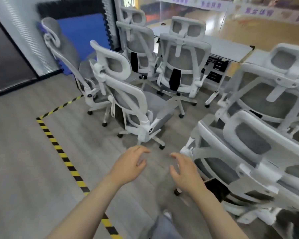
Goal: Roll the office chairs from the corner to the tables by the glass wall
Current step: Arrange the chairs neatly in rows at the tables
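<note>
Reaching forward, both hands (pixel 158 165) loosely open, empty.

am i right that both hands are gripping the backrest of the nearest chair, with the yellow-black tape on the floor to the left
Not quite: in the head view the left hand and right hand hang open over the floor, holding nothing. The yellow-black tape does lie to the left.
</note>
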Tool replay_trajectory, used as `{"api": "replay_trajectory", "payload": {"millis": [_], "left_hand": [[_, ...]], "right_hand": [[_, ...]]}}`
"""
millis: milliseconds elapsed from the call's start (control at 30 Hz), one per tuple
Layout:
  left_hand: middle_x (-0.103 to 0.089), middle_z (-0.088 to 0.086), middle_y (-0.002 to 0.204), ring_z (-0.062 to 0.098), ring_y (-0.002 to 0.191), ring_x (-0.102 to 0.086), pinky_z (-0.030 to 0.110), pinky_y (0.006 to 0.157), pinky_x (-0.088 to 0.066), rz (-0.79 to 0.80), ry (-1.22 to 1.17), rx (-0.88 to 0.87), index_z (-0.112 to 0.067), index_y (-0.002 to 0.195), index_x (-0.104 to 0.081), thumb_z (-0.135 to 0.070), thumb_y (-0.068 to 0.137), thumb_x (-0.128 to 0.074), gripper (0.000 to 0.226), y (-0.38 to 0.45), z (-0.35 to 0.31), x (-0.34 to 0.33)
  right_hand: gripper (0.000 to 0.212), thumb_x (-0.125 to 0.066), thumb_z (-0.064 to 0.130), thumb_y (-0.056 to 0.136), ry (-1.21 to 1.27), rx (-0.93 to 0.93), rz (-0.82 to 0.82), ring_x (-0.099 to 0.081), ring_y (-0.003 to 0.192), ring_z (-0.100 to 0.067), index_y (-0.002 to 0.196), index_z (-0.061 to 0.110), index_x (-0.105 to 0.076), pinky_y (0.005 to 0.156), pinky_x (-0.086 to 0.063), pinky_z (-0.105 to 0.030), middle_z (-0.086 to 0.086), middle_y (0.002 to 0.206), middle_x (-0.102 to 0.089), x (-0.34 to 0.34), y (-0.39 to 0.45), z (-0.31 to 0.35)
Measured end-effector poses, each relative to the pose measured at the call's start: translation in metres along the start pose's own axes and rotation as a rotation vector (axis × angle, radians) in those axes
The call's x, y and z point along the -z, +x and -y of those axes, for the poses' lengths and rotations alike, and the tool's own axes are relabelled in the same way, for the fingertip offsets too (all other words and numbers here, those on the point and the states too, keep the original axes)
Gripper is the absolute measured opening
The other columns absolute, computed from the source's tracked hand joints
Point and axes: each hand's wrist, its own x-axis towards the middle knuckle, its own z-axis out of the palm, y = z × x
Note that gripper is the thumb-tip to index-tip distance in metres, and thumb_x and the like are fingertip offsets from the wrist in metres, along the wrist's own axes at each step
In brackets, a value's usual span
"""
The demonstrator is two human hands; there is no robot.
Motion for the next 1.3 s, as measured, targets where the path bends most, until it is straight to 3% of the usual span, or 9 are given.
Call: {"api": "replay_trajectory", "payload": {"millis": [300, 467, 533, 700, 900, 1133, 1300], "left_hand": [[-0.056, -0.012, 0.126, 0.009, 0.119, -0.049, 0.027, 0.099, -0.041, 0.016, 0.042, 0.092, -0.027, 0.125, -0.055, -0.028, 0.091, -0.049, 0.034, 0.122, 0.065, 0.035], [-0.056, -0.011, 0.128, 0.009, 0.119, -0.049, 0.031, 0.101, -0.042, 0.003, 0.007, 0.092, -0.027, 0.127, -0.054, -0.034, 0.09, -0.045, 0.039, 0.217, 0.066, 0.058], [-0.057, -0.009, 0.128, 0.011, 0.118, -0.05, 0.033, 0.099, -0.043, 0.013, 0.02, 0.056, -0.028, 0.13, -0.052, -0.031, 0.093, -0.05, 0.037, 0.253, 0.063, 0.066], [-0.056, -0.004, 0.126, 0.018, 0.115, -0.053, 0.038, 0.094, -0.044, 0.304, 0.173, -0.084, -0.027, 0.131, -0.047, -0.032, 0.095, -0.048, 0.037, 0.342, 0.073, 0.081], [-0.052, -0.001, 0.134, 0.021, 0.121, -0.05, 0.037, 0.098, -0.043, 0.283, 0.311, -0.258, -0.025, 0.135, -0.047, -0.033, 0.096, -0.046, 0.04, 0.459, 0.07, 0.099], [-0.055, 0.001, 0.13, 0.024, 0.12, -0.052, 0.041, 0.097, -0.043, 0.366, 0.358, -0.485, -0.024, 0.127, -0.053, -0.033, 0.095, -0.047, 0.034, 0.59, 0.03, 0.087], [-0.055, -0.003, 0.131, 0.02, 0.12, -0.052, 0.039, 0.097, -0.043, 0.531, 0.435, -0.567, -0.028, 0.125, -0.057, -0.032, 0.094, -0.049, 0.032, 0.677, 0.028, 0.07]], "right_hand": [[0.036, -0.054, 0.026, 0.091, 0.031, 0.04, 0.035, -0.046, 0.119, -0.017, 0.127, 0.022, -0.053, 0.102, -0.036, -0.032, 0.005, 0.124, -0.055, 0.0, 0.181, 0.006], [0.034, -0.055, 0.025, 0.09, 0.058, 0.079, 0.074, -0.046, 0.115, -0.014, 0.124, 0.024, -0.054, 0.101, -0.038, -0.036, 0.008, 0.121, -0.055, 0.017, 0.269, 0.003], [0.029, -0.056, 0.025, 0.09, 0.053, 0.042, 0.066, -0.046, 0.116, -0.016, 0.119, 0.024, -0.056, 0.101, -0.038, -0.036, 0.006, 0.12, -0.056, 0.024, 0.3, -0.004], [0.024, -0.054, 0.022, 0.094, 0.05, -0.013, 0.041, -0.042, 0.119, -0.012, 0.117, 0.019, -0.059, 0.091, -0.03, -0.019, 0.007, 0.12, -0.055, 0.046, 0.369, -0.02], [0.027, -0.054, 0.025, 0.093, -0.024, -0.147, -0.105, -0.044, 0.122, -0.015, 0.119, 0.02, -0.059, 0.103, -0.035, -0.028, 0.004, 0.123, -0.056, 0.076, 0.439, -0.05], [0.027, -0.056, 0.022, 0.09, -0.096, -0.295, -0.214, -0.052, 0.113, -0.021, 0.116, 0.019, -0.061, 0.098, -0.045, -0.04, 0.001, 0.118, -0.059, 0.122, 0.484, -0.091], [0.025, -0.055, 0.02, 0.091, -0.123, -0.36, -0.284, -0.052, 0.113, -0.019, 0.115, 0.021, -0.061, 0.095, -0.042, -0.031, 0.003, 0.116, -0.06, 0.165, 0.527, -0.134]]}}
